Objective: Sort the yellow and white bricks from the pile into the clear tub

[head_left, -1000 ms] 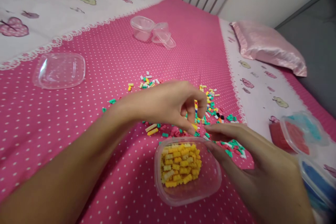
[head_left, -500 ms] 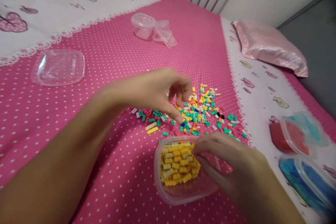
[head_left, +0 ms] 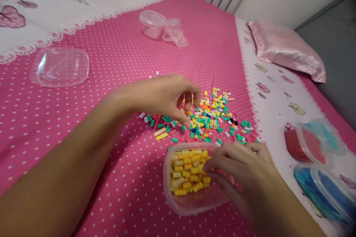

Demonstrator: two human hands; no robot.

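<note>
A clear plastic container (head_left: pixel 194 207) stands on the pink dotted cloth, holding many yellow and pale-yellow toy bricks (head_left: pixel 187 172) packed in rows. My right hand (head_left: pixel 240 172) reaches over its right side, thumb and forefinger pinched together at the edge of the yellow bricks. Whatever the pinch holds is hidden. Behind the container lies a loose pile of small toy bricks (head_left: pixel 207 122) in green, yellow, red, white and a few other colours. Over the left part of this pile hovers my left hand (head_left: pixel 169 94), its fingers curved and thumb apart, with nothing visible between them.
A clear lid (head_left: pixel 61 67) lies at the left. Farther back are clear empty tubs (head_left: pixel 152 24) and lids. Along the right stand a tub of red pieces (head_left: pixel 303 144) and a tub of blue pieces (head_left: pixel 319 189). A pink satin pillow (head_left: pixel 286 50) rests at the back right.
My left hand has shifted slightly left above the pile. My right hand's fingers have bent a little more, still at the yellow bricks. The view has shifted slightly.
</note>
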